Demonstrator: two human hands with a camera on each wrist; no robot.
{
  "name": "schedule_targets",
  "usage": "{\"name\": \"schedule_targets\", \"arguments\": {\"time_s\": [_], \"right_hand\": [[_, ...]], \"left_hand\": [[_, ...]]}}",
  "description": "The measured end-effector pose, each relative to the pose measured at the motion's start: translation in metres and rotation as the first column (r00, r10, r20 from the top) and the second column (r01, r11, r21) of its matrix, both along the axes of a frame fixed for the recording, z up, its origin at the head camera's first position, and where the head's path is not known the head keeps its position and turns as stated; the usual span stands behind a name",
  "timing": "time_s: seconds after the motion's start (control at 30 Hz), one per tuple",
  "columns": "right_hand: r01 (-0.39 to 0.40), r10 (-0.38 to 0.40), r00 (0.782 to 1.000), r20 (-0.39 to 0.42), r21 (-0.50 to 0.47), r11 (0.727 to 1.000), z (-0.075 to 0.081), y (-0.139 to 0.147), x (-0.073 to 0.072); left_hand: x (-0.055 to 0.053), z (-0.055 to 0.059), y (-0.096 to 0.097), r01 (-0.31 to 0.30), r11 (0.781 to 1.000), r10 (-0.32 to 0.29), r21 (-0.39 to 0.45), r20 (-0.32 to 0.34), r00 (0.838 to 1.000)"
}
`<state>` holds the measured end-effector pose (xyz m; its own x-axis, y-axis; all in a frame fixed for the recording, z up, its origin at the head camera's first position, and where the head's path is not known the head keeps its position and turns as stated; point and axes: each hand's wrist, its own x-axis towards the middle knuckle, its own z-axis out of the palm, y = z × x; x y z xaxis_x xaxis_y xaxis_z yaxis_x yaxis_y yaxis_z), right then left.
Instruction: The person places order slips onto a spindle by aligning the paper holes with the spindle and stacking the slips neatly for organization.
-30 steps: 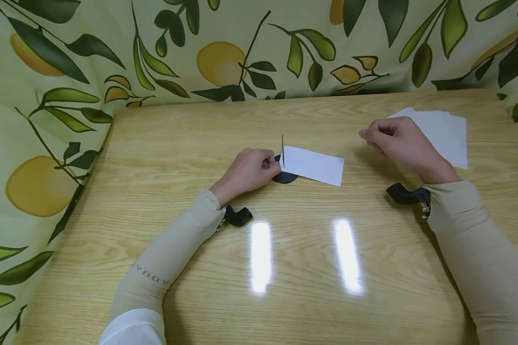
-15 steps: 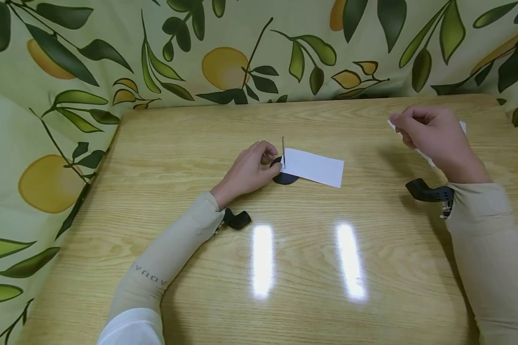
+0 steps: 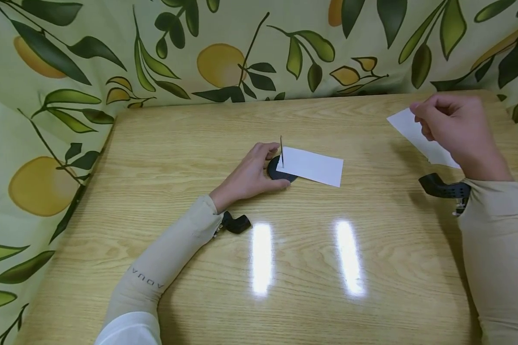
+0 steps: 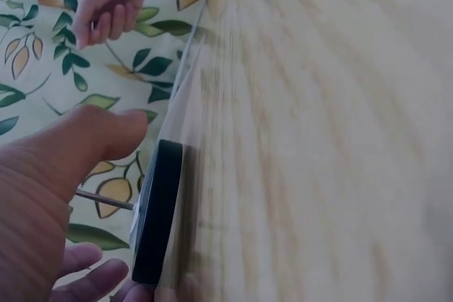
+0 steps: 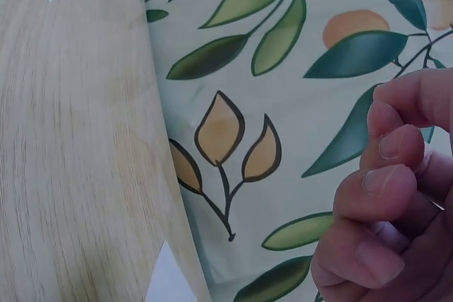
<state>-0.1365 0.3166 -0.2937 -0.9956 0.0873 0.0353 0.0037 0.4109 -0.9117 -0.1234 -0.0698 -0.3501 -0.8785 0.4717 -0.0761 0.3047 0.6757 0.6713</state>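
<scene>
A black round-based paper spike [image 3: 281, 137] stands mid-table. Its thin rod comes up through the left end of a white paper slip [image 3: 315, 165], which lies over part of the base [image 3: 273, 168]. My left hand [image 3: 252, 175] is spread around the left side of the base, thumb along its front and fingers behind. In the left wrist view, the thumb stands apart from the base [image 4: 157, 210], with fingertips close to its lower edge. My right hand [image 3: 455, 127] is raised over white sheets [image 3: 407, 127], fingers curled and thumb by the index. No paper shows in it, and it hides much of the sheets.
The wooden table [image 3: 190, 129] reaches back to a leaf-and-fruit patterned cloth [image 3: 302, 28], which also hangs along the left side. Black wrist-camera mounts [image 3: 237, 224] jut from both sleeves. Two bright light reflections lie on the tabletop in front of the spike.
My right hand has moved right and slightly back, to over the sheets. The left fingers have opened from the slip's left edge and spread around the base. The slip stays on the spike.
</scene>
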Motion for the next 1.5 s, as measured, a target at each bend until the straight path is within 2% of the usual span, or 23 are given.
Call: {"name": "schedule_targets", "arguments": {"time_s": [0.2,0.5,0.73,1.0,1.27,1.5], "right_hand": [[0.033,-0.032,0.999,-0.015,0.072,0.997,-0.001,0.001,-0.003],[0.069,-0.067,0.997,-0.030,0.086,0.994,-0.008,0.010,-0.005],[0.117,-0.116,0.993,-0.020,0.131,0.984,-0.011,0.015,-0.009],[0.202,-0.211,0.976,0.054,0.134,0.970,-0.017,0.023,-0.014],[0.265,-0.286,0.954,0.093,0.184,0.946,-0.023,0.032,-0.016],[0.310,-0.331,0.937,0.109,0.176,0.935,-0.027,0.039,-0.018]], "left_hand": [[0.001,-0.005,-0.001,0.017,1.000,-0.017,0.015,0.002,1.000],[-0.002,-0.011,-0.003,0.024,1.000,-0.024,0.013,-0.032,0.999],[-0.003,-0.011,-0.004,0.019,1.000,-0.019,0.005,-0.053,0.998],[-0.003,-0.015,-0.003,0.025,1.000,-0.024,0.011,-0.060,0.998],[-0.003,-0.015,-0.002,0.025,1.000,-0.024,0.009,-0.057,0.998],[-0.003,-0.014,-0.003,0.022,1.000,-0.021,0.007,-0.066,0.998]]}}
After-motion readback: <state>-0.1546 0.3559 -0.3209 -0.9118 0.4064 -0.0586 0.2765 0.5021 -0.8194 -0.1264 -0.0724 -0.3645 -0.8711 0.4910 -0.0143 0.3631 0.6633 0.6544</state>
